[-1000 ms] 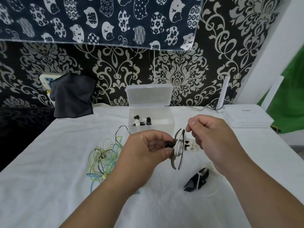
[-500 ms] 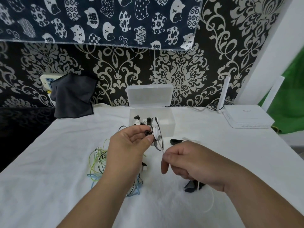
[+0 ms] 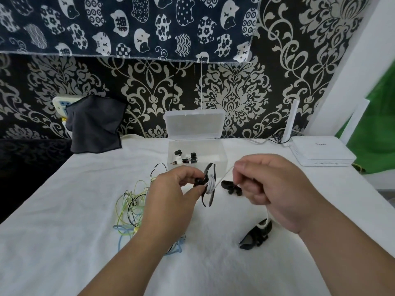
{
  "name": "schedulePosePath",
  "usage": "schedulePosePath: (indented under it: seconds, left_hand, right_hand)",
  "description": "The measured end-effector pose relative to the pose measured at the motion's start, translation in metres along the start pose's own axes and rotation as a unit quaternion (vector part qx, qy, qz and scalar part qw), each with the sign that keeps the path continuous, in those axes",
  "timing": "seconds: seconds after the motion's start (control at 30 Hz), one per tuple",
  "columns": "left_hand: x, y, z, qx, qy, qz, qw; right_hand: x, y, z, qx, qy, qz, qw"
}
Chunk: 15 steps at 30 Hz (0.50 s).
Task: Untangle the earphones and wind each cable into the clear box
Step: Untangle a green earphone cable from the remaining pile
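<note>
**Head view**

- Left hand (image 3: 171,195): fingers curled. The thumb and forefinger pinch a black winder (image 3: 210,200) at its hub and hold it clear of the surface (image 3: 64,231), just in front of the box (image 3: 218,160). Half a second ago the hand held it slightly higher, against the box front.
- Winder: tilted, with white cable (image 3: 211,183) coiled round its middle.
- Right hand (image 3: 269,189): thumb and forefinger pinch the free strand of the cable and the other fingers are curled in. The strand runs taut from the coil up and right to the pinch. Half a second ago this hand was lower, beneath the winder. It is now level with the winder, on its right.
- Box: clear, at the back centre of the surface, with its lid (image 3: 194,124) standing open behind. Small black-and-white earphones (image 3: 184,158) lie inside.
- Tangle (image 3: 132,210): green, yellow, blue and black cables, loose on the surface left of the left hand and partly under the forearm. Unchanged.
- Second winder (image 3: 256,233): black, lying on the surface below the right hand, with a white cable leading up from it.
- Black piece (image 3: 230,186): on the surface between the hands. More of it shows than before.
- Router (image 3: 320,150): white, far right.
- Dark cloth (image 3: 94,124): hanging at the far left.
</note>
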<state>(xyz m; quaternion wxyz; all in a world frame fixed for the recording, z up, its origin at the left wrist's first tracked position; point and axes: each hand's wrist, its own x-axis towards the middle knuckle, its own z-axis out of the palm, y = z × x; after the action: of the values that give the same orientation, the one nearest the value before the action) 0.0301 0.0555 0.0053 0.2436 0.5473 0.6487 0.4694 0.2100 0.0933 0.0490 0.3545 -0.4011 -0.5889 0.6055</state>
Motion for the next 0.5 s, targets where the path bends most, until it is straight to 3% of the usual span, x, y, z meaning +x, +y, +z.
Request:
schedulePosePath:
  seconds: [0.2, 0.33, 0.5]
  left_hand:
    - [-0.005, 0.002, 0.005, -0.006, -0.121, 0.001, 0.993]
    - [-0.009, 0.006, 0.008, -0.157, -0.178, -0.022, 0.971]
    - [-0.009, 0.009, 0.008, -0.302, -0.175, -0.035, 0.936]
  right_hand:
    - [0.005, 0.006, -0.009, -0.056, 0.114, -0.042, 0.991]
    - [0.009, 0.016, -0.013, -0.112, 0.168, -0.03, 0.979]
    - [0.012, 0.023, -0.011, -0.137, 0.16, 0.034, 0.977]
